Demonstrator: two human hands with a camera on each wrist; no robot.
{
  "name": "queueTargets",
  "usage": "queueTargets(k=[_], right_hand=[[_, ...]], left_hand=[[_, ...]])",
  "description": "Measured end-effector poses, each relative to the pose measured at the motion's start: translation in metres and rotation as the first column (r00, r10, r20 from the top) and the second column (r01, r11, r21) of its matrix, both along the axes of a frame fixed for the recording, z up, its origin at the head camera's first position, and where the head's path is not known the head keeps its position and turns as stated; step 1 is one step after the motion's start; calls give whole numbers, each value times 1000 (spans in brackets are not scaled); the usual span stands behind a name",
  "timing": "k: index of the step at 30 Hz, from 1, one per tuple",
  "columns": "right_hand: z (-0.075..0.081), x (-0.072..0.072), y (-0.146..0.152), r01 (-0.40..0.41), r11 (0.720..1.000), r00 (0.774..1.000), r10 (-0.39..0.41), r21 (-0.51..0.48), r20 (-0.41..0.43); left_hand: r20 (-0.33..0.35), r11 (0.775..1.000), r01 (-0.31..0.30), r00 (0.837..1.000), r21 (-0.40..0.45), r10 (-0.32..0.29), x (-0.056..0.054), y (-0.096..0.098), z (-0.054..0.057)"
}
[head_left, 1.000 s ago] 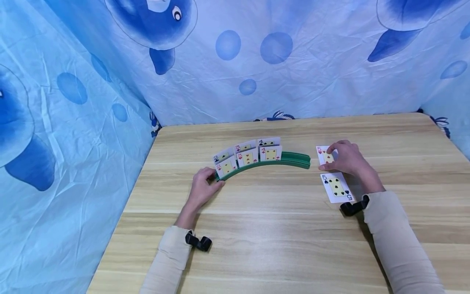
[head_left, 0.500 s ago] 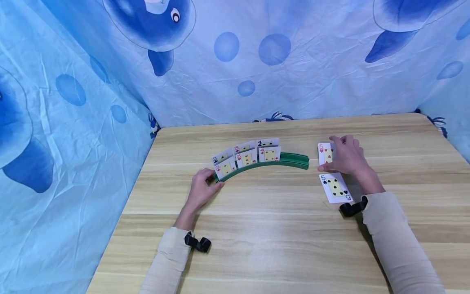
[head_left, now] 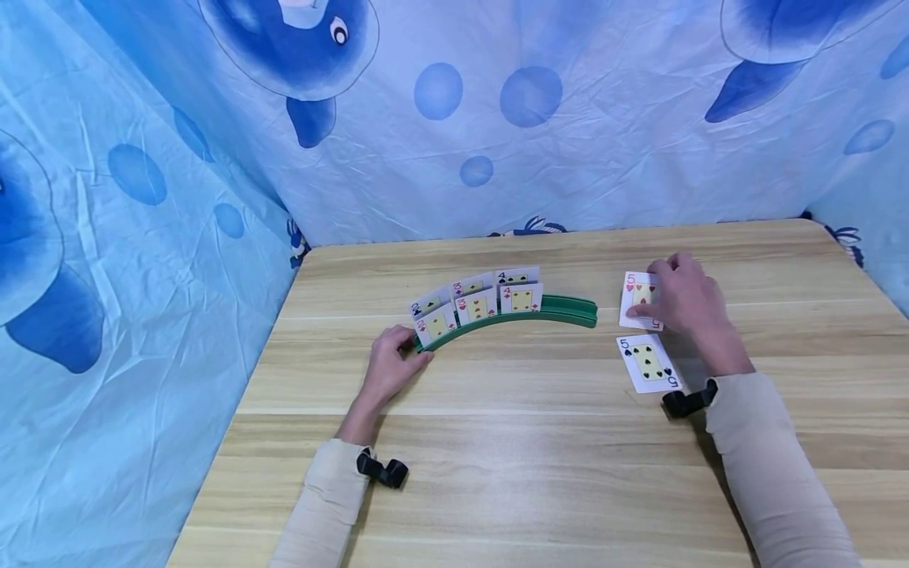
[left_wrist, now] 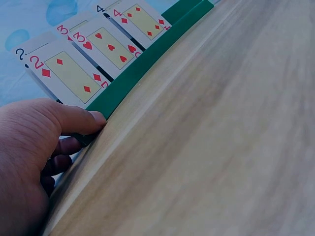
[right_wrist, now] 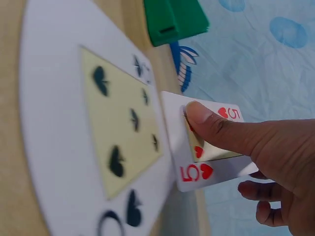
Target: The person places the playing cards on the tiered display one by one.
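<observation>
My left hand [head_left: 390, 363] holds the left end of a curved green card holder [head_left: 568, 310], its thumb [left_wrist: 93, 120] along the front edge. Two rows of playing cards stand in the holder: a two of diamonds [left_wrist: 66, 76], a three of hearts [left_wrist: 106, 49] and a four of diamonds [left_wrist: 140, 22] in front, with a two, a three and a four partly hidden behind. At the right, my right hand [head_left: 687, 300] pinches a five of hearts [right_wrist: 216, 167], thumb on its face and fingers behind. The card looks tilted up in the right wrist view.
A five of spades [head_left: 648, 363] lies face up on the wooden table [head_left: 497, 473], just in front of the right hand. The holder's right stretch [head_left: 578, 315] bears no cards. A blue curtain [head_left: 604, 173] with whale prints hangs behind the table and along its left side.
My right hand has shifted slightly to the right and away from me, and the five of hearts has moved with it. The left hand and card holder stay where they were.
</observation>
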State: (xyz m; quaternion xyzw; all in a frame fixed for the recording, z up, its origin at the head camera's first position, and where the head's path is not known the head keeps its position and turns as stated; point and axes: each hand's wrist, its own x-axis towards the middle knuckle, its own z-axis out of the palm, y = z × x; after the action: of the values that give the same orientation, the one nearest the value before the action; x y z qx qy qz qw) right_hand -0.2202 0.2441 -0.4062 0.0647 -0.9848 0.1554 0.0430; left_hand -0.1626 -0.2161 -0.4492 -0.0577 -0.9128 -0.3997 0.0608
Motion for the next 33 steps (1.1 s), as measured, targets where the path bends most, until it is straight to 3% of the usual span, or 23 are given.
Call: queueTargets(k=[7, 13, 23, 28, 33], right_hand=[[16, 4, 7, -25, 999, 993, 28, -29, 113], [27, 8, 8, -52, 995, 988, 63, -79, 141], [34, 9, 10, -154, 973, 979, 174, -170, 109], [40, 11, 6, -133, 964, 987, 150, -228, 56], [47, 16, 0, -117, 952, 992, 102, -284, -68]], left_hand=[[5, 1000, -8, 1000, -12, 8, 1, 1, 1], [-5, 1000, -3, 1000, -8, 3, 1, 1, 1], [-15, 1000, 8, 1000, 0, -8, -1, 0, -1], [1, 1000, 2, 1000, 7, -2, 0, 0, 0], [3, 1000, 5, 1000, 5, -5, 0, 0, 0]])
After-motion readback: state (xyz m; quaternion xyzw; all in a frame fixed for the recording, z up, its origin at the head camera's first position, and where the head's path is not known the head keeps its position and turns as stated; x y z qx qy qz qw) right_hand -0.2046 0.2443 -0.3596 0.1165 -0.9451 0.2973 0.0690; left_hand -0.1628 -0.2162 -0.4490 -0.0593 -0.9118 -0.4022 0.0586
